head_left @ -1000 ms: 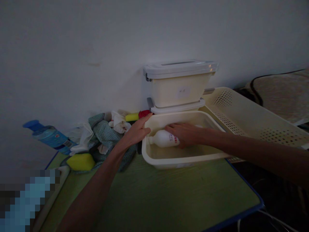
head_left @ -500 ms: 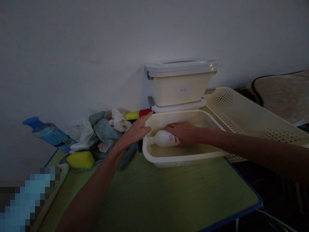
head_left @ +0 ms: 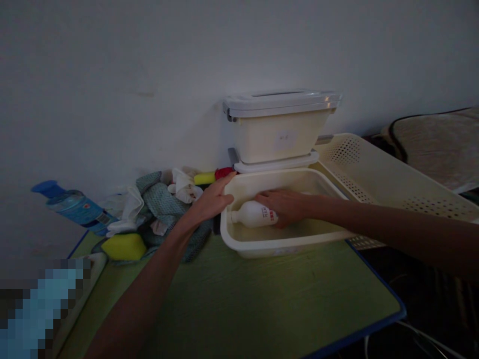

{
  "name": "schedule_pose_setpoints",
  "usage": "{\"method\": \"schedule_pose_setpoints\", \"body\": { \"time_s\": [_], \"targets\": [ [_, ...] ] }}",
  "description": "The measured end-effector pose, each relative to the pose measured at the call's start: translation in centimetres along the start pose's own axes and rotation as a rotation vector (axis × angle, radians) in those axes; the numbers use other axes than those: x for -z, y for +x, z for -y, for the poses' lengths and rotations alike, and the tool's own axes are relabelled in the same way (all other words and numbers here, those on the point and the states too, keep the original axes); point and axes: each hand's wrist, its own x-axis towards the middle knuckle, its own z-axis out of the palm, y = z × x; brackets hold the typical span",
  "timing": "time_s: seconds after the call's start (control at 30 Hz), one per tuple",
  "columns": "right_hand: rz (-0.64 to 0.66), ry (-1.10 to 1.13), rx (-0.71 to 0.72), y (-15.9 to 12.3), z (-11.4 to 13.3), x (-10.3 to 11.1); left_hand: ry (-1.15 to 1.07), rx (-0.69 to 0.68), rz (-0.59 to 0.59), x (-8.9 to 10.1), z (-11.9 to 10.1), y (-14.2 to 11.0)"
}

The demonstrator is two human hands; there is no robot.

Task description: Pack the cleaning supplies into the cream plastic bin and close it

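A white bottle (head_left: 252, 214) with red and dark print lies on its side in an open cream plastic bin (head_left: 277, 244), its neck towards the left wall. My right hand (head_left: 286, 207) reaches in from the right and is closed round the bottle's body, covering its base end. My left hand (head_left: 213, 199) is on the bin's left rim, with thumb and index finger at the edge and the other fingers hidden outside. Behind the right hand, part of another pale item shows inside the bin, too covered to name.
A lidded cream box (head_left: 280, 137) stands behind, on a grey-white lid. A perforated basket (head_left: 389, 174) lies to the right. On the left are a blue-capped bottle (head_left: 78, 209), a yellow sponge (head_left: 124, 247) and grey-green cloths (head_left: 160, 197). The green table (head_left: 262, 299) has a blue edge.
Both hands keep their places on the bin and the bottle. The view has shifted very slightly; nothing else visibly moves.
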Motion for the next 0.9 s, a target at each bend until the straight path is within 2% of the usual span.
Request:
{"method": "schedule_pose_setpoints", "body": {
  "time_s": [0.23,0.47,0.9],
  "targets": [
    [-0.037,0.049,0.026,0.4,-0.8,-1.0,-0.013,-0.020,0.004,0.0,0.1,0.0],
    [-0.028,0.053,0.038,0.2,-0.9,-0.9,0.001,-0.029,-0.015,-0.2,0.7,0.3],
    [0.022,0.089,0.037,0.4,-1.4,-1.0,-0.041,0.043,-0.010,-0.2,0.6,0.2]
  ]
}}
